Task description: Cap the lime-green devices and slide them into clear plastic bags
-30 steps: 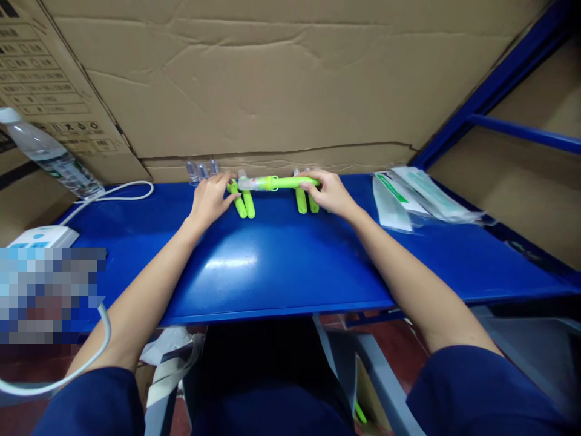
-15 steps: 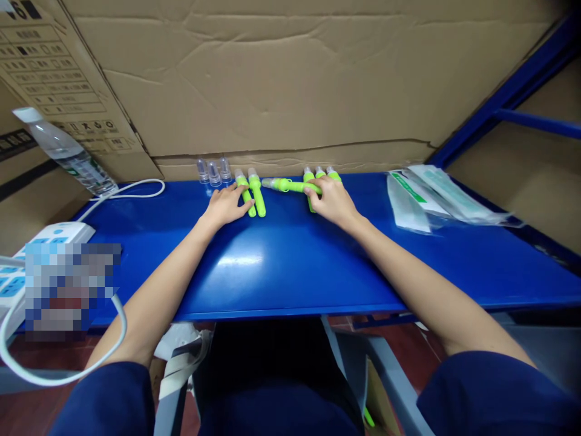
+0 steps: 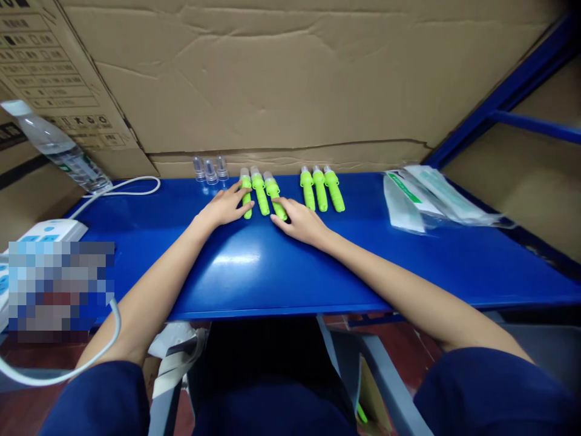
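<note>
Resting half-open, the left hand point(image 3: 223, 207) touches the leftmost green tube point(image 3: 246, 198); the right hand point(image 3: 303, 221) curls over the third tube point(image 3: 273, 189), its grip unclear.

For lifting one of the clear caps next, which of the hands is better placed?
Probably the left: the left hand is nearer the clear caps, though it reaches over the leftmost green pen. The right hand is farther off, at the third green pen from the left.

Lime-green tubes point(image 3: 261, 195), blue tabletop point(image 3: 281, 272), brown cardboard point(image 3: 272, 85) with black print point(image 3: 97, 121)
</note>
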`<state>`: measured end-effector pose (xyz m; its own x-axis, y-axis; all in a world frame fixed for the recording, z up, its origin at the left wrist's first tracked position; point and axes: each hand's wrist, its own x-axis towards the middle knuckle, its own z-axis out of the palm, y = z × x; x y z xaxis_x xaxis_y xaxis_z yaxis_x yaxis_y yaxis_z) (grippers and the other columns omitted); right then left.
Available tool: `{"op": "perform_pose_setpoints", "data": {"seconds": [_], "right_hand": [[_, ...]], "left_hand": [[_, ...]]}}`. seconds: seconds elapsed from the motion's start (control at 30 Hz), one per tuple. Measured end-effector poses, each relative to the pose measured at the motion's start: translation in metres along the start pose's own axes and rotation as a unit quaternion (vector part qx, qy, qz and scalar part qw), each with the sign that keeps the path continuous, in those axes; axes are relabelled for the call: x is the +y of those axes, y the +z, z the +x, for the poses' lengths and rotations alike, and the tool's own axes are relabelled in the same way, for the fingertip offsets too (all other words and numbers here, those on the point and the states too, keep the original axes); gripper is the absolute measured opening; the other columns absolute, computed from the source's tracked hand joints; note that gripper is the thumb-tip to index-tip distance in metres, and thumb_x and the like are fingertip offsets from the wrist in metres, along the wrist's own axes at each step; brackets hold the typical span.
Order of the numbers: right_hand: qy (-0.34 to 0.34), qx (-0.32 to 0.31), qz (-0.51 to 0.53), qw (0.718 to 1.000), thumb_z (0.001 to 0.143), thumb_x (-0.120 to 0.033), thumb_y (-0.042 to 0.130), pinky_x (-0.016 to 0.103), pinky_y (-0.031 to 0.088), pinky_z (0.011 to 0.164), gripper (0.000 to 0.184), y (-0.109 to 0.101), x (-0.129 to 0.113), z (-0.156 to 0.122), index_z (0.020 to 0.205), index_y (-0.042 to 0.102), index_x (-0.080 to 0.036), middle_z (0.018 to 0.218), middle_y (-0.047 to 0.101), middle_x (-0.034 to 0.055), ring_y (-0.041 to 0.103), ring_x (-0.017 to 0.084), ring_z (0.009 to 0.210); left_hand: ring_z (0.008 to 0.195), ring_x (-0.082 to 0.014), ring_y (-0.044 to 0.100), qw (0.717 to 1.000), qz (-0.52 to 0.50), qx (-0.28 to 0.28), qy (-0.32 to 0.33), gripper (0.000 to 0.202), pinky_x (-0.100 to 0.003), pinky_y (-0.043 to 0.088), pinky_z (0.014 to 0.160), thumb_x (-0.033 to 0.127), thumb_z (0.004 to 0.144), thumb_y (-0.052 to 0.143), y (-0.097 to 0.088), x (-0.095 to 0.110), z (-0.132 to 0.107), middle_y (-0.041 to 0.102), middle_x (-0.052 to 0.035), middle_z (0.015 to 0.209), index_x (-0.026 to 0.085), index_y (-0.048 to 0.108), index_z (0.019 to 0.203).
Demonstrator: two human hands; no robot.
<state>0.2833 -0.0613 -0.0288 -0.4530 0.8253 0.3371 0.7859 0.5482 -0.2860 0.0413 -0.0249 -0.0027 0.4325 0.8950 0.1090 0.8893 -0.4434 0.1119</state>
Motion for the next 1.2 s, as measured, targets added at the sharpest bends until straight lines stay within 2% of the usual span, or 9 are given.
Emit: {"op": "perform_pose_setpoints", "data": {"seconds": [0.17, 0.33, 0.53, 0.67, 0.83, 0.93, 1.03, 1.13, 1.2], "right_hand": [[-0.029, -0.002, -0.014, 0.999, 0.102, -0.042, 0.047, 0.045, 0.052, 0.099, 0.052, 0.005, 0.0, 0.0, 0.145, 0.053, -0.014, 0.124, 0.061, 0.018, 0.063, 0.031, 0.112], [-0.06, -0.02, -0.034, 0.997, 0.104, -0.04, 0.042, 0.052, 0.046, 0.105, 0.057, 0.009, 0.008, 0.003, 0.151, 0.048, -0.01, 0.136, 0.053, 0.0237, 0.055, 0.035, 0.122], [-0.058, -0.032, -0.016, 0.998, 0.105, -0.04, 0.039, 0.055, 0.043, 0.107, 0.057, 0.012, 0.011, 0.004, 0.154, 0.044, -0.011, 0.144, 0.051, 0.0222, 0.05, 0.036, 0.129], [-0.055, -0.026, 0.002, 0.998, 0.104, -0.041, 0.038, 0.056, 0.041, 0.109, 0.058, 0.009, 0.013, 0.004, 0.153, 0.042, -0.01, 0.149, 0.05, 0.0219, 0.048, 0.036, 0.133], [-0.042, 0.006, -0.002, 0.999, 0.103, -0.042, 0.04, 0.054, 0.041, 0.111, 0.055, 0.0, 0.017, 0.007, 0.146, 0.049, -0.008, 0.146, 0.052, 0.0229, 0.049, 0.037, 0.133], [-0.035, 0.031, -0.006, 0.999, 0.102, -0.041, 0.042, 0.054, 0.041, 0.111, 0.054, -0.004, 0.022, 0.009, 0.143, 0.051, -0.007, 0.145, 0.053, 0.0233, 0.05, 0.037, 0.133], [-0.032, 0.036, -0.007, 0.999, 0.102, -0.04, 0.044, 0.054, 0.041, 0.112, 0.054, -0.004, 0.024, 0.01, 0.143, 0.052, -0.006, 0.145, 0.052, 0.0239, 0.049, 0.037, 0.134], [-0.034, 0.031, -0.007, 0.999, 0.101, -0.039, 0.044, 0.054, 0.041, 0.112, 0.052, -0.004, 0.023, 0.009, 0.142, 0.053, -0.006, 0.144, 0.053, 0.0235, 0.05, 0.037, 0.134], [-0.033, 0.028, -0.01, 0.999, 0.101, -0.038, 0.045, 0.054, 0.041, 0.112, 0.052, -0.005, 0.022, 0.009, 0.141, 0.053, -0.005, 0.144, 0.053, 0.0238, 0.05, 0.037, 0.134]], "left_hand": [[0.15, -0.0328, 0.039, 1.0, -0.003, 0.006, 0.01, 0.06, -0.046, 0.035, 0.121, 0.046, 0.102, 0.041, 0.002, -0.003, 0.002, 0.03, -0.0189, 0.166, 0.014, 0.044, 0.153], [0.153, -0.0304, 0.034, 1.0, -0.006, 0.005, 0.013, 0.062, -0.048, 0.035, 0.12, 0.048, 0.103, 0.04, 0.0, 0.001, 0.001, 0.027, -0.0156, 0.168, 0.016, 0.04, 0.155], [0.15, -0.0324, 0.038, 1.0, 0.009, 0.026, -0.01, 0.062, -0.053, 0.034, 0.119, 0.053, 0.104, 0.034, 0.0, 0.002, -0.001, 0.031, -0.0122, 0.167, 0.019, 0.04, 0.155], [0.15, -0.0318, 0.037, 0.996, 0.008, 0.075, -0.041, 0.06, -0.053, 0.03, 0.12, 0.051, 0.104, 0.031, 0.001, -0.006, 0.001, 0.037, -0.0136, 0.165, 0.02, 0.044, 0.153], [0.154, -0.038, 0.025, 0.972, 0.013, 0.191, -0.138, 0.068, -0.057, 0.029, 0.119, 0.05, 0.098, 0.041, -0.001, -0.031, 0.005, 0.021, -0.016, 0.17, 0.019, 0.037, 0.157], [0.153, -0.0377, 0.025, 0.96, -0.012, 0.217, -0.178, 0.073, -0.058, 0.03, 0.118, 0.049, 0.096, 0.042, 0.001, -0.048, 0.007, 0.019, -0.0146, 0.171, 0.02, 0.027, 0.161], [0.15, -0.0373, 0.03, 0.953, -0.037, 0.232, -0.194, 0.076, -0.061, 0.029, 0.116, 0.046, 0.094, 0.043, 0.004, -0.059, 0.009, 0.028, -0.0141, 0.168, 0.023, 0.021, 0.163], [0.146, -0.0388, 0.035, 0.947, -0.044, 0.249, -0.198, 0.075, -0.064, 0.028, 0.112, 0.045, 0.093, 0.045, 0.007, -0.061, 0.01, 0.041, -0.0148, 0.161, 0.026, 0.022, 0.162], [0.143, -0.0397, 0.038, 0.941, -0.035, 0.27, -0.2, 0.074, -0.063, 0.029, 0.111, 0.046, 0.093, 0.047, 0.008, -0.059, 0.011, 0.044, -0.0156, 0.157, 0.027, 0.024, 0.162]]}}
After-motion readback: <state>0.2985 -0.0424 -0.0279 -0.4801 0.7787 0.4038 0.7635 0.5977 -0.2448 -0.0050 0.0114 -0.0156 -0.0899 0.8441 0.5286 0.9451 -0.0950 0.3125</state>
